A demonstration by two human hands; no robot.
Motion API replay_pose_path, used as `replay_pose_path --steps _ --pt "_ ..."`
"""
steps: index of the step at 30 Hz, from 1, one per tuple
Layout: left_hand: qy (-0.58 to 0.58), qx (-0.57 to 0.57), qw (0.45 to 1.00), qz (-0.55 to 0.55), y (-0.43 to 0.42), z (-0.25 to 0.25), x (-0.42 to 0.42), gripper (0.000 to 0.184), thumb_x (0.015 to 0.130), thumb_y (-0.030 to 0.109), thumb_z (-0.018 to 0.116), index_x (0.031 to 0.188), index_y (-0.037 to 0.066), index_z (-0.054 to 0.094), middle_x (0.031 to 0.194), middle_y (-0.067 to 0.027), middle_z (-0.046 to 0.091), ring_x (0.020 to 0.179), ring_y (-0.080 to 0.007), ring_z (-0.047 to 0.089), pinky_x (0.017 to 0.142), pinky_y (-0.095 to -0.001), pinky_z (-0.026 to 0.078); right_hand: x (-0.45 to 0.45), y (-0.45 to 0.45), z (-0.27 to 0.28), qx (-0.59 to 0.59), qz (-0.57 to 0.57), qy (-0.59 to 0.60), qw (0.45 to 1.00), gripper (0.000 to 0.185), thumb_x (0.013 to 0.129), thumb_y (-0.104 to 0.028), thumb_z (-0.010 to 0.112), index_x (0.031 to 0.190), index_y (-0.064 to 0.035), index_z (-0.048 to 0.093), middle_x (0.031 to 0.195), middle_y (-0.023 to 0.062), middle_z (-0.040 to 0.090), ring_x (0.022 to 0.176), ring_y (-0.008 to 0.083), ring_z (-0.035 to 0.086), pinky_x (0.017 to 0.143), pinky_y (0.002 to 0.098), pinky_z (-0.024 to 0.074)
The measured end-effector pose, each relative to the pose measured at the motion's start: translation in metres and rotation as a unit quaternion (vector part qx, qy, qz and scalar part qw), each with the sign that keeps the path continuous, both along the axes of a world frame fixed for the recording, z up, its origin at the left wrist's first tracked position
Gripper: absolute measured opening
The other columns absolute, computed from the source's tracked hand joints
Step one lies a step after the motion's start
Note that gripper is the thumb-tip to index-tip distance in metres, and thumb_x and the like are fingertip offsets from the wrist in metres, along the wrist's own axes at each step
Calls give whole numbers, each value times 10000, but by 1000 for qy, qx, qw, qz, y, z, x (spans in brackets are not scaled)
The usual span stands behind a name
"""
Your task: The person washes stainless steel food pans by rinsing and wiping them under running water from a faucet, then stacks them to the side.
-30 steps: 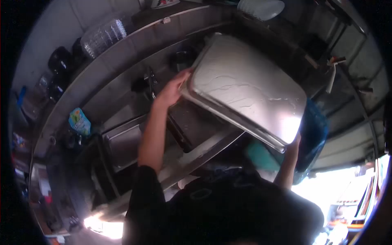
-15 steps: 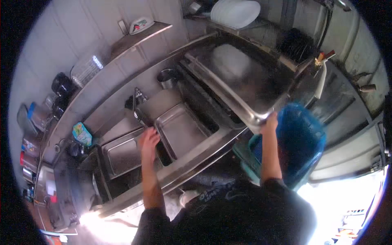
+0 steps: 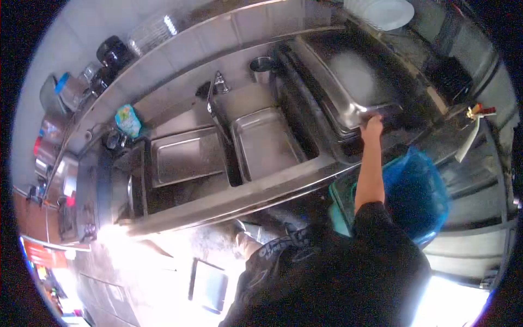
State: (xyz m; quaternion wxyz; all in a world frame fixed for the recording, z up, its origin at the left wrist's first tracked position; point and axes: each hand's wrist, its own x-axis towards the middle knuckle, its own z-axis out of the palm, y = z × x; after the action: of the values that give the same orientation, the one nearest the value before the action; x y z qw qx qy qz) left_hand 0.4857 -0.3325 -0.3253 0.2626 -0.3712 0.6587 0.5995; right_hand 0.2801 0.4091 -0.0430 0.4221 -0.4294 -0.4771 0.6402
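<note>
At the near corner of a large stainless steel pan [image 3: 332, 73], my right hand [image 3: 372, 126] is closed around the rim. This pan lies on the drainboard right of the sink, its broad dark surface facing up with a bright reflection on it. Other metal rims show just beneath its near corner. My left hand is out of view. In the sink basins sit two more rectangular steel pans, a left one [image 3: 188, 157] and a right one [image 3: 267, 143]. Between them rises the faucet [image 3: 211, 101].
Beside my right arm stands a bin with a blue liner [image 3: 417, 193]. A metal container [image 3: 262, 70] is behind the right basin. White plates [image 3: 388, 13] sit on the upper shelf. A teal-and-yellow packet [image 3: 128, 121] rests left of the faucet.
The large pan has moved away from me and down onto the drainboard, my right hand still on its corner. My left hand has left the view. The camera has turned left.
</note>
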Motion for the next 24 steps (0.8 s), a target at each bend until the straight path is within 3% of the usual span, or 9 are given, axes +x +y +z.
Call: replay_pose_path --steps 1,8,18,21,22,24 --pt "-10 7 1000 -20 7 -5 7 474 935 368 532 1297 64 489 1167 -104 589 1015 -211 585 858 -341 473 5 -4 4 -3 12 -3 1000 387 984 -361 354 1029 -102 637 624 67 509 498 208 522 437 349 489" --pt "-12 13 994 -108 9 -11 11 471 931 359 544 1284 50 494 1132 -113 602 959 -213 604 792 -337 497 13 9 5 -65 50 -44 996 355 981 -308 358 1070 -106 636 631 60 509 523 189 554 478 333 534" --pt "63 -29 997 -39 -107 -20 -81 468 924 346 562 1265 31 501 1082 -125 620 880 -217 632 699 -330 531 27 -9 22 -62 86 -41 993 334 980 -292 407 1055 -49 622 627 60 507 540 180 581 506 349 560" --pt "76 -5 997 -29 -123 -17 -110 467 922 342 567 1260 25 503 1067 -129 626 856 -218 640 671 -328 542 38 -29 12 128 179 -198 955 354 956 -310 452 843 -5 592 693 131 630 611 237 653 570 373 572" --pt "90 -21 995 -44 -124 -15 -107 459 923 337 568 1254 26 506 1069 -130 624 855 -219 639 670 -332 542 40 -49 4 321 166 -269 893 317 937 -301 485 858 -17 602 697 120 645 642 249 665 610 380 565" --pt "121 -39 988 -84 -94 7 -92 442 925 328 571 1243 27 512 1073 -131 620 851 -220 638 669 -339 543 31 -123 -1 478 180 -232 828 260 887 -290 549 874 -41 622 712 104 668 711 278 678 685 395 548"
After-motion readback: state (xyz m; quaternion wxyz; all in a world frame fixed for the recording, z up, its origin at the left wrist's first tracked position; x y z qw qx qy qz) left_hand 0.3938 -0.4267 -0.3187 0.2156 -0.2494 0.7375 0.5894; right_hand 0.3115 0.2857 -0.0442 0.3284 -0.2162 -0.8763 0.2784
